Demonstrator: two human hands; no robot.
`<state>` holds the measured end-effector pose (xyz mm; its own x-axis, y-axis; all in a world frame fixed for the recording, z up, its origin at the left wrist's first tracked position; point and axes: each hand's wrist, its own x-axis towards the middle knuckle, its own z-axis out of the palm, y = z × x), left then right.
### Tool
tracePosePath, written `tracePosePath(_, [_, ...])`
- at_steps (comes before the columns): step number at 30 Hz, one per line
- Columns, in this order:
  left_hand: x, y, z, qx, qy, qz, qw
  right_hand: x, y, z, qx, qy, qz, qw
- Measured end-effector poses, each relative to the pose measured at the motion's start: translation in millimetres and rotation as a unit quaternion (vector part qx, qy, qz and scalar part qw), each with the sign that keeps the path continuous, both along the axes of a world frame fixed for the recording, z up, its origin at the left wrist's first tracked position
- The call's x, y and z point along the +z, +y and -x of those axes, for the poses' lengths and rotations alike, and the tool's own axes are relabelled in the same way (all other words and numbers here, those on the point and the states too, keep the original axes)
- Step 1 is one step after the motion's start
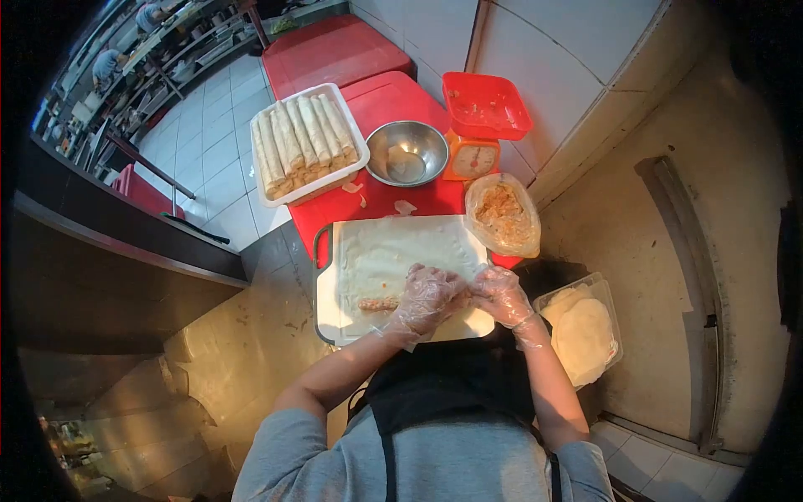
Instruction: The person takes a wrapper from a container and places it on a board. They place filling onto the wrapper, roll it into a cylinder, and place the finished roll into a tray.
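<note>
Tabletop of red plastic [335, 50] is seen at far centre, running away from the person. A white rectangular cutting board [328, 309] is laid on its near end, and a thin pale dough sheet [393, 251] is spread over the board. A white rectangular tray [266, 199] is set far left, packed with long pale rolls [301, 138]. A clear plastic box [615, 309] of round flat wrappers [581, 330] is placed near right. A clear plastic bag of brownish filling [502, 217] is seen just right of the board. A round steel bowl [407, 153] sits beyond the board, an orange dial scale [473, 157] beside it on the right. The gloved left hand [425, 299] and gloved right hand [500, 294] are curled closed, the sheet's near edge grasped by both. A strip of brown filling [378, 304] is exposed left of the left hand.
</note>
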<state>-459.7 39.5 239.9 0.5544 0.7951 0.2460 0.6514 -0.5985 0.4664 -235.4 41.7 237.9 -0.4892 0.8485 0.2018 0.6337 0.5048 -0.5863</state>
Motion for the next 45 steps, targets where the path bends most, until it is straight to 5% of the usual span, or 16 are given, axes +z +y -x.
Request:
tracePosePath(15, [-10.3,-27.7,113.7,0.124,0.121,-0.051,0.984,-0.3,-1.2,-4.0,-0.022,0.001,-0.007,1.000])
tracePosePath(22, [-8.3,-32.7,164.2,0.112,0.031,-0.031,0.993,3.4,-1.3,-3.7,-0.025,0.011,0.024,0.999])
tracePosePath(32, [10.0,-34.7,132.4,0.118,0.000,-0.012,0.993,20.8,-5.0,3.0,-0.022,0.015,0.024,0.999])
tracePosePath(36, [5.5,-28.6,88.7,0.091,0.047,-0.044,0.994,28.0,0.6,53.9,0.053,-0.059,-0.069,0.994])
tracePosePath(45, [-14.4,-25.3,102.6,0.132,0.100,0.010,0.986,-8.2,8.7,102.6,0.114,-0.125,-0.075,0.983])
